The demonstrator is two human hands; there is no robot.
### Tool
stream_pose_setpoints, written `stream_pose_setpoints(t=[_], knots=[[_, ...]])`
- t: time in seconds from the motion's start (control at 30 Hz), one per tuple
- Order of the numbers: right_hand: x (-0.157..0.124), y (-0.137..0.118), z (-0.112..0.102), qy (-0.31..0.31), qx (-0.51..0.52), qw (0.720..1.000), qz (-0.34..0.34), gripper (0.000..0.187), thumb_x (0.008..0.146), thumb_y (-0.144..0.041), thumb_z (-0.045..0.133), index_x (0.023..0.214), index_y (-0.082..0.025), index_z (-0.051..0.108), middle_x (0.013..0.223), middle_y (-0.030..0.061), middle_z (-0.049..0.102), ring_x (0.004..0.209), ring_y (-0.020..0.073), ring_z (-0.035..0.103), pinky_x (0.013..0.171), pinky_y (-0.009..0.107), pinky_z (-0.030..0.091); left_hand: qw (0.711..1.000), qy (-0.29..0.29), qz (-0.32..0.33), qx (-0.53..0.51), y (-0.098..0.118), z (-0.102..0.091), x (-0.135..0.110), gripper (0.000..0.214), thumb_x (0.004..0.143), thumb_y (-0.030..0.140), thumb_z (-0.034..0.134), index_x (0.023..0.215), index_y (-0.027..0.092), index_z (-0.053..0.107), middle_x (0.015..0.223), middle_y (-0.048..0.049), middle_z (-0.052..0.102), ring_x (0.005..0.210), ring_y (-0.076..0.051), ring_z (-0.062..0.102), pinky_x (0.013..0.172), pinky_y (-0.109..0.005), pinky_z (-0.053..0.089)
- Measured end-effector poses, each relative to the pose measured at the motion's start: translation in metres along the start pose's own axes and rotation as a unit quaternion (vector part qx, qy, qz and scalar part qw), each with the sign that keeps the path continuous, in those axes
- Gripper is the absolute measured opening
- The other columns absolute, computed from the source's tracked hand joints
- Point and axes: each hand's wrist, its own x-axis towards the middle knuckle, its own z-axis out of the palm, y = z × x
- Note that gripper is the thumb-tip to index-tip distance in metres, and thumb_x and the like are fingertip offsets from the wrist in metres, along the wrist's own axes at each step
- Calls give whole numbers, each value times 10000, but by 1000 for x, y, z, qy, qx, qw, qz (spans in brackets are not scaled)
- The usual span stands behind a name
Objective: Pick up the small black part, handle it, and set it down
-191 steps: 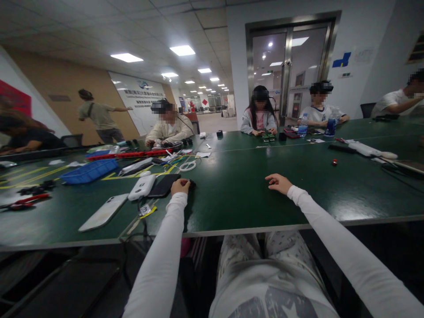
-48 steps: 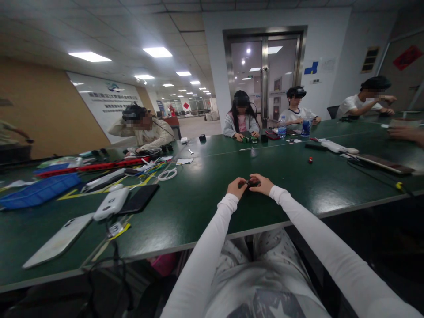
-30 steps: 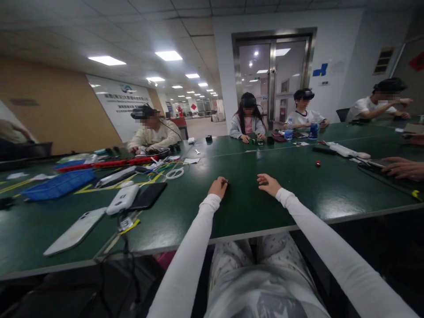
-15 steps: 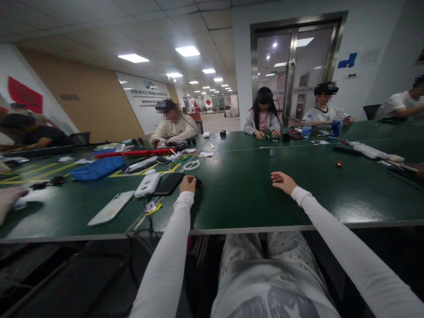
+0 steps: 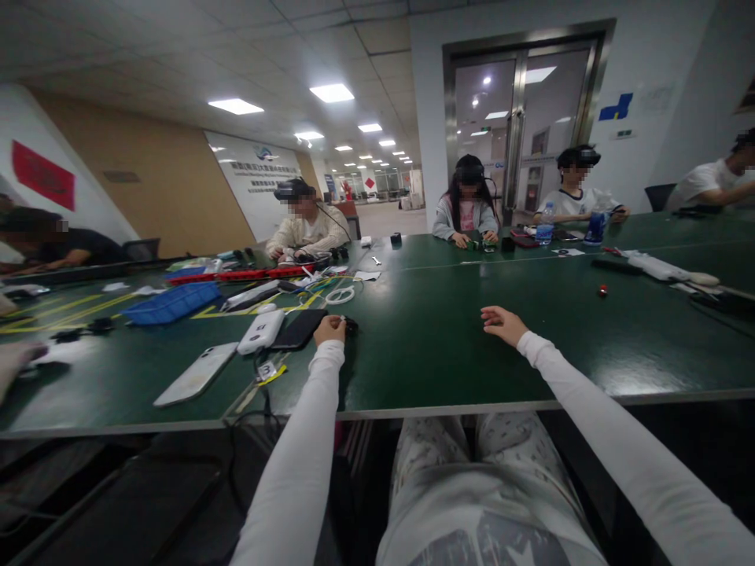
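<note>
My left hand (image 5: 329,330) rests on the green table (image 5: 425,346) with its fingers curled round a small black object (image 5: 350,325), right beside a black phone (image 5: 300,328). My right hand (image 5: 501,324) lies apart on the bare table to the right, fingers loosely spread and holding nothing. Both arms wear white sleeves.
Left of my left hand lie a white device (image 5: 260,332), a white phone (image 5: 197,374) and a blue tray (image 5: 173,302). A small red object (image 5: 602,292) sits far right. Several people sit around the table; another person's hand (image 5: 16,358) shows at the left edge.
My hands were together at the table's middle holding the small black object; they separated. The left hand carried it leftward beside the black phone, and the right hand moved right.
</note>
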Motion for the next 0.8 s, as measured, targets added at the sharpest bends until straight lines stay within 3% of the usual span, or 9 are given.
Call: stream_pose_setpoints(t=[0.4,0.8], knots=[[-1,-1,-1,-4,-1,1000,5,422,600,-141,609,1007,-189,509,963,60,570,742,123,579,762,350,471,1000,-10,11,-2,-6,10,9,253,613,295,565,828,163,570,761,-37,632,731,-141,583,708,-228,418],[-1,-1,0,-3,6,1000,10,402,596,-133,610,987,-190,530,966,59,577,733,118,583,752,332,477,1000,-17,6,11,3,1,2,222,624,285,544,807,164,575,767,-40,632,735,-151,580,707,-243,418]])
